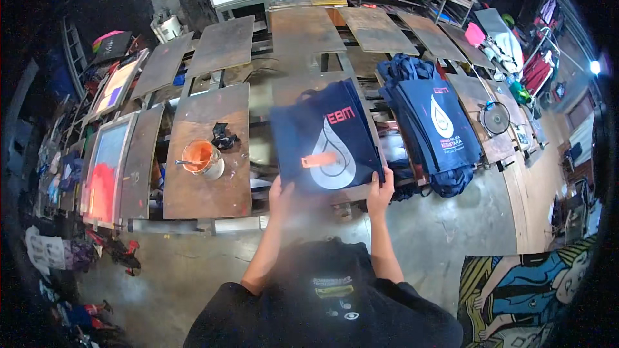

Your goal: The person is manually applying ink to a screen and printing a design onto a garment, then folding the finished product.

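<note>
A navy blue tote bag (293,135) with a white drop print and red lettering lies spread in front of me, over a board. My left hand (281,194) is closed on its near left corner, partly blurred. At the near right corner my right hand (382,188) grips the edge, thumb on top. An orange patch (319,160) shows across the drop print; I cannot tell what it is. Just right of the bag, a stack of similar navy tote bags (438,116) rests on the neighbouring board, its handles bunched at both ends.
A tub of orange ink (205,158) with a tool in it stands on the left board (209,196), beside a crumpled black scrap (224,136). Framed screens (106,167) lean further left. A round metal object (495,118) lies at right. More boards line the back.
</note>
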A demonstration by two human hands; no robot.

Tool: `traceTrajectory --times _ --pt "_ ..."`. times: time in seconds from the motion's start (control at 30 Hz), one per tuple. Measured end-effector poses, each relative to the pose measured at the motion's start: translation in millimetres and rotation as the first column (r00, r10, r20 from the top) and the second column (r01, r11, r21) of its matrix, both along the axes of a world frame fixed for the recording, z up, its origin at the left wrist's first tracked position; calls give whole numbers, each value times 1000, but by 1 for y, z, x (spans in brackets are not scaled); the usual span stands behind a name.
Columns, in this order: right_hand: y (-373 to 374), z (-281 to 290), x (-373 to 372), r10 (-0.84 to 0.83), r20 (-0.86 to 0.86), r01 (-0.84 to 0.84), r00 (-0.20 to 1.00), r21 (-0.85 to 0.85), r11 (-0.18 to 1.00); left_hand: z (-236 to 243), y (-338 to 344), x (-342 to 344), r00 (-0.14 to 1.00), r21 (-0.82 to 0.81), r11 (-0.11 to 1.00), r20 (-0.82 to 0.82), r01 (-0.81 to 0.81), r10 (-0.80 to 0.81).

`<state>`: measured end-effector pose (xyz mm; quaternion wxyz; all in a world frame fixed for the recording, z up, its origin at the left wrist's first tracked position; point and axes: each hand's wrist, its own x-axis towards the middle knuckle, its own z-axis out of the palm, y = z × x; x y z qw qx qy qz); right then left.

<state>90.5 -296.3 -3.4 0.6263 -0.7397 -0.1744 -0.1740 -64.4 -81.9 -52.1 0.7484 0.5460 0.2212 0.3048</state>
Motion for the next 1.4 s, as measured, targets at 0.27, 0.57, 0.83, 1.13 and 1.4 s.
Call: traceTrajectory --times 0.27,0.57,0.83,1.13,1.4 --pt "-60 -33 65 201 -238 -225 950 -76 971 -53 -52 25 948 210 967 -252 -143 195" --pt "-86 -68 59 129 -102 -156 986 -340 927 -17 -101 9 809 481 876 -496 -45 314" --pt "-98 -85 65 165 -295 -281 941 -411 867 -42 -98 6 789 822 569 -334 -24 516" --pt "-77 -31 52 185 -94 -195 978 -113 974 28 -80 12 915 447 844 -119 -298 386" --pt "-58 26 51 370 -161 -304 915 330 894 97 -47 -21 999 162 985 -9 -51 54"
